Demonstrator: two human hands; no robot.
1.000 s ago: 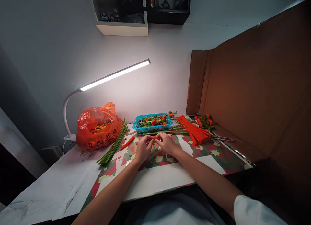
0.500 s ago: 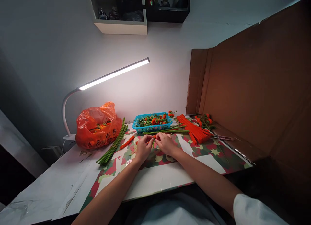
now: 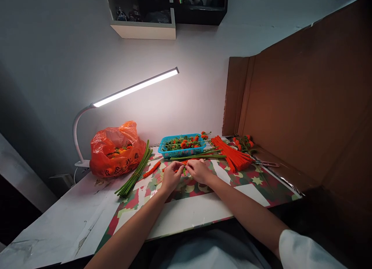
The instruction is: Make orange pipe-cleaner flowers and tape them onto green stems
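My left hand point(image 3: 172, 177) and my right hand point(image 3: 198, 171) meet fingertip to fingertip over the middle of the table. Both are closed in a pinch on a small green piece point(image 3: 184, 169), mostly hidden by the fingers. Some orange-red fuzzy material shows just behind the fingertips. To the left lies an orange coiled fuzzy strip point(image 3: 151, 170), apart from my hands. Beyond them rests a blue basket point(image 3: 171, 156) holding orange pompom-like flowers with green stems. Several long green stems point(image 3: 215, 156) lie in front of it.
A tied bundle of green stems point(image 3: 133, 182) leans by an orange plastic bag point(image 3: 116, 168). Red fuzzy stems point(image 3: 232, 156) fan out at right, near more orange flowers point(image 3: 243, 142) and scissors point(image 3: 269, 164). A lit lamp point(image 3: 136, 87) overhangs; cardboard point(image 3: 299, 95) walls the right side.
The view has tilted down very slightly. My hands keep the same pinch in the same place, with only small finger movements; nothing on the table has moved.
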